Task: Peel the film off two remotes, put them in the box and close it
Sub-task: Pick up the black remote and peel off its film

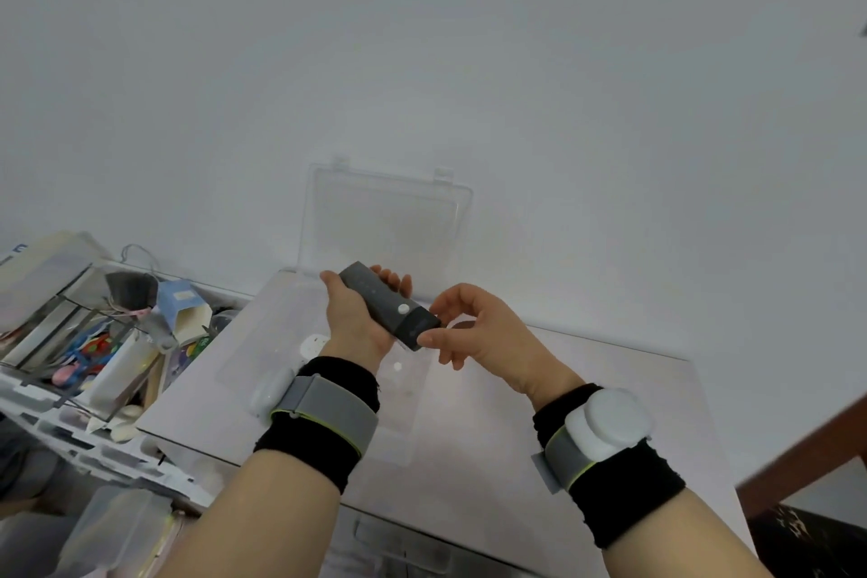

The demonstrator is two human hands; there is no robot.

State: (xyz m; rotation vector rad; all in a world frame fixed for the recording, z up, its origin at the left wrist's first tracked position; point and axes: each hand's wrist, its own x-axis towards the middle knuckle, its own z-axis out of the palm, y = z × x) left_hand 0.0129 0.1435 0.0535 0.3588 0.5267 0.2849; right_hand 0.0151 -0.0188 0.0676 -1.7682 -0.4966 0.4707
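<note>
A dark grey remote (pixel 387 303) with a white round button is held above the open clear plastic box (pixel 413 427). My left hand (pixel 359 319) grips its far half, and my right hand (pixel 474 329) pinches its near end with thumb and fingertips. Film on it is too faint to make out. A white remote (pixel 272 390) lies in the box at the left, partly hidden by my left wrist. The box lid (pixel 384 221) stands upright against the wall.
The box sits on a white table (pixel 586 413). To the left a tray (pixel 79 333) holds cluttered items, among them a blue carton and coloured objects. A dark wooden piece of furniture (pixel 807 460) is at the lower right. A white wall rises behind.
</note>
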